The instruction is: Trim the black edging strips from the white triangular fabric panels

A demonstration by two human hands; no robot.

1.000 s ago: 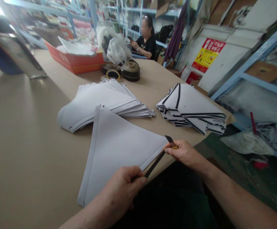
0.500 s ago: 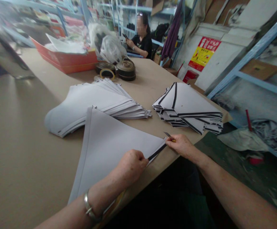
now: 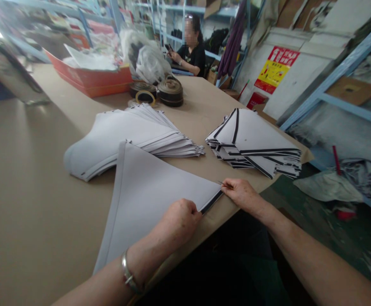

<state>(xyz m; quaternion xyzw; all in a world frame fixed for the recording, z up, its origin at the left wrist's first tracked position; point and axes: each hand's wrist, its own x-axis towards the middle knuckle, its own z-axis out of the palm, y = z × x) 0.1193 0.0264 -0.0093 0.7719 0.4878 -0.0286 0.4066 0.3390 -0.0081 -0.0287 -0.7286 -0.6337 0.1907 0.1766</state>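
Note:
A white, wing-shaped sheet panel [image 3: 153, 182] lies in front of me, with a narrow black strip [image 3: 211, 202] along its near right edge. My left hand [image 3: 181, 221] is closed, its fingertips pinching the strip at that edge. At the panel's right corner, my right hand [image 3: 240, 192] is closed with its fingertips against the strip's end. A small pointed blade [image 3: 223, 184] sticks out of its fingers; the rest is hidden in the hand.
A stack of plain white panels [image 3: 131, 127] lies behind the panel, and black-edged panels [image 3: 262, 131] are piled to the right. Rolls of dark tape [image 3: 170, 91], a tape ring [image 3: 145, 98] and a red tray [image 3: 89, 80] stand farther back. Another person [image 3: 192, 51] sits beyond the table.
My right hand has tilted, so the blade now lies flatter at the panel's corner. My left hand has shifted slightly right along the edge, and the strip lies closer along it.

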